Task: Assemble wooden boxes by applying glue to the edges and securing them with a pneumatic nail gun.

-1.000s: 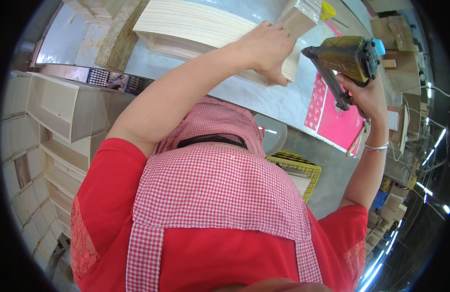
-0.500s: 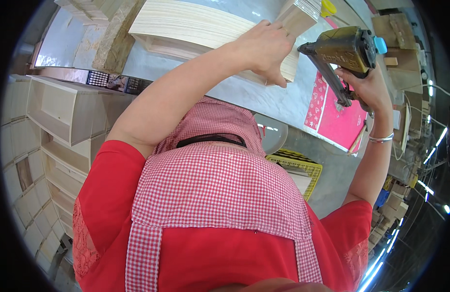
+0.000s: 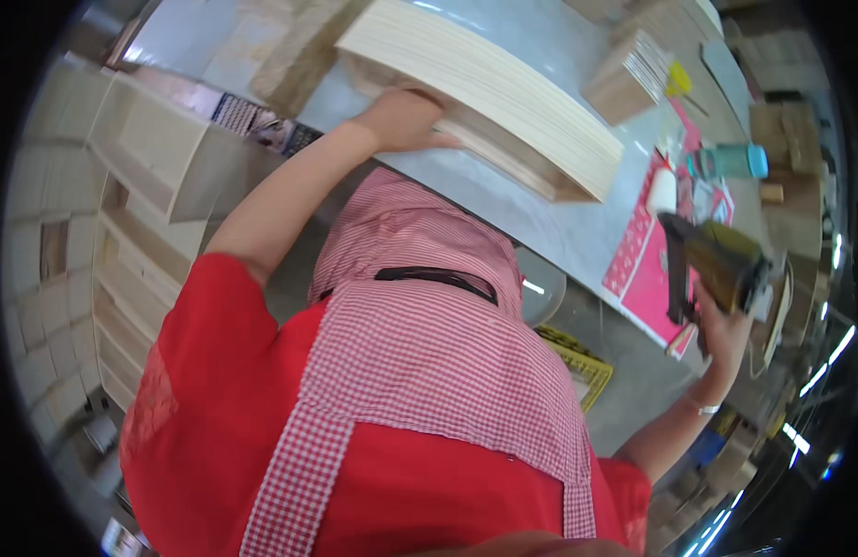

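Observation:
A long, pale wooden box [image 3: 503,88] lies on the table, with an open side facing me. My left hand [image 3: 403,121] is at its left end, closed on the near edge; the fingers reach into the opening and are partly hidden, while the thumb stays outside. Over at the right, my right hand [image 3: 723,325] is wrapped round the grip of a dark nail gun [image 3: 724,255]. The nail gun is apart from the box, above a pink patterned sheet [image 3: 647,278] at the table's right end.
Behind the box's right end stands a bundle of thin wooden boards [image 3: 628,79]. A teal bottle [image 3: 730,161] and a white glue bottle [image 3: 663,190] are near the pink sheet. Wooden drawer-like boxes [image 3: 150,139] are stacked at left. A yellow crate [image 3: 582,367] sits below the table.
My left hand has moved from the box's right end to its left end. The nail gun in my right hand has come down and away from the box. The view has shifted too.

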The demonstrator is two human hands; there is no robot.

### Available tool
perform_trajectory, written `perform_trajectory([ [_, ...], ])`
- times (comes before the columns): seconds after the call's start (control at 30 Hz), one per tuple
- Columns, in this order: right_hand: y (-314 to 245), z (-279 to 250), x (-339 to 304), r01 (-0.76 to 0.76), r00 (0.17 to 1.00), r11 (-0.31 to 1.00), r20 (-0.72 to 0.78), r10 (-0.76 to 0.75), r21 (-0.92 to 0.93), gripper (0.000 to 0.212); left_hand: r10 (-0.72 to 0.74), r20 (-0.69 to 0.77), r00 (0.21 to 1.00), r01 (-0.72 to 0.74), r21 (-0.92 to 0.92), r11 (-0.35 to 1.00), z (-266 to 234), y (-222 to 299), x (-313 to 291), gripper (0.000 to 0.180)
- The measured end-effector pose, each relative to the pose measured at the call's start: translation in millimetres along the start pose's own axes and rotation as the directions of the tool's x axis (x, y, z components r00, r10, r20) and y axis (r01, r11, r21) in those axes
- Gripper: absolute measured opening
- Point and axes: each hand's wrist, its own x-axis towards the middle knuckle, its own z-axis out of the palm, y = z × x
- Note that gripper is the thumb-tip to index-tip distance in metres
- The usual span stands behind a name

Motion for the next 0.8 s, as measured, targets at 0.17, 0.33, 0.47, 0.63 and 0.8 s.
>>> perform_trajectory([
  [0.17,21,-8,-16,-0.055,0.995,0.998,-0.079,0.053,-0.027,0.034,0.132,0.118,0.984,-0.077,-0.383,0.92,39,63,37,0.062],
  [0.33,-30,-1,-1,-0.231,0.973,0.97,-0.007,0.231,-0.082,0.046,0.173,0.075,0.982,-0.105,-0.544,0.833,19,141,29,0.061],
  [0.47,-16,-2,5,0.091,0.994,0.989,-0.053,-0.098,-0.121,0.032,0.518,0.074,0.852,-0.092,-0.953,0.288,-34,97,-18,0.037],
  [0.63,-48,12,29,0.166,0.986,0.979,0.031,-0.164,-0.117,0.035,-0.139,-0.028,0.99,-0.082,-0.912,-0.402,-29,16,-21,0.029],
  [0.8,-78,27,57,0.233,0.959,0.956,0.207,-0.195,-0.18,0.046,0.069,0.236,0.969,0.245,-0.908,-0.338,-20,11,37,0.028],
])
